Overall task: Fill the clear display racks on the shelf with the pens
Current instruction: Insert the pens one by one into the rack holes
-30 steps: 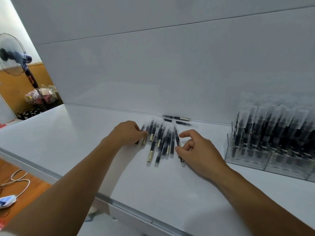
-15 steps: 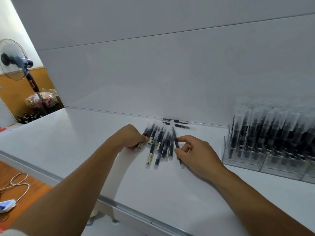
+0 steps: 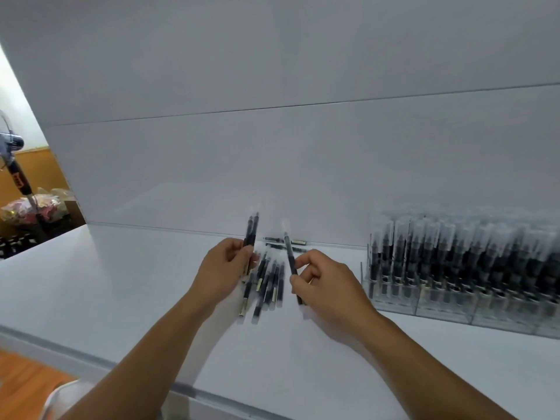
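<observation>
Left hand (image 3: 225, 268) hovers just above the white shelf (image 3: 121, 283), its fingers curled round a small bunch of pens (image 3: 251, 231). These stand nearly upright, their clear caps above the fist; how many it holds is hard to tell, perhaps two. The right hand (image 3: 327, 283) sits just beside it. Its thumb and forefinger pinch a single pen (image 3: 290, 256), a slim dark barrel with a frosted cap, tilted a little to the left, while the other fingers are folded in.

Between and below the two hands lie the loose pens (image 3: 266, 283), flat on the smooth, matte shelf in a rough fan. They are thin cylinders, dark along the body, and some have a pale gold band near the lower end. Further back, close to where the shelf meets the wall, a pair of pens (image 3: 285, 241) lies crosswise, apart from the heap.

To the right, well apart from the hands, stand the clear racks (image 3: 394, 301). They are boxy plastic blocks set side by side and packed with upright pens (image 3: 454, 253), whose translucent caps make a hazy row on top.

Behind everything rises a plain pale-grey wall panel (image 3: 272, 147), crossed by one thin seam. At the far left edge a standing fan (image 3: 12, 165) shows against an orange-brown wall.
</observation>
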`<state>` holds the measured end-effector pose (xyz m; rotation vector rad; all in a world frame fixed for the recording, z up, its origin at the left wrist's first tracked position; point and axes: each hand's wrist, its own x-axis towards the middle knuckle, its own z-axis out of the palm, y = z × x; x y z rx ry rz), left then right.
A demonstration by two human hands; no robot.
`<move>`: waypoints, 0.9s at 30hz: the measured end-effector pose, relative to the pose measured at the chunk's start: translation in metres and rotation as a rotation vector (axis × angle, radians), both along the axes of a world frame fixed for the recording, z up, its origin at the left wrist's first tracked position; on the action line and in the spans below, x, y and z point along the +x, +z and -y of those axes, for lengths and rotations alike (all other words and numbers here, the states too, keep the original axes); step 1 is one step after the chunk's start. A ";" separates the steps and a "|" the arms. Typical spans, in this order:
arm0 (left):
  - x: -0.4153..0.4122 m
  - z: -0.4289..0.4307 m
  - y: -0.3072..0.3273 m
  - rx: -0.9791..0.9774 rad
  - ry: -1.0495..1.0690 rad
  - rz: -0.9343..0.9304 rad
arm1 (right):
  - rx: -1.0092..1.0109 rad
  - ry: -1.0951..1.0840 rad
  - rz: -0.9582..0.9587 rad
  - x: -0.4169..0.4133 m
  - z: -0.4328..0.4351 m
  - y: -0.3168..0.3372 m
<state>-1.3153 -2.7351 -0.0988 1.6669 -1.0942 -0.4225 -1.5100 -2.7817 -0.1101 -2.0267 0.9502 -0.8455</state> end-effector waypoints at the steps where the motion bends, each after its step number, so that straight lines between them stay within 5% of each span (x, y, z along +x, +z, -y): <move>1: -0.010 -0.001 0.002 -0.046 -0.039 -0.037 | -0.021 -0.006 -0.013 -0.004 0.000 0.005; 14: -0.153 0.006 -0.010 -0.250 -0.478 -0.472 | -0.119 -0.373 0.220 -0.144 0.002 0.045; 18: -0.163 0.003 -0.022 -0.262 -0.487 -0.643 | -0.130 -0.380 0.185 -0.154 0.010 0.048; 27: -0.161 0.000 -0.024 -0.283 -0.458 -0.635 | -0.247 -0.357 -0.011 -0.127 0.024 0.046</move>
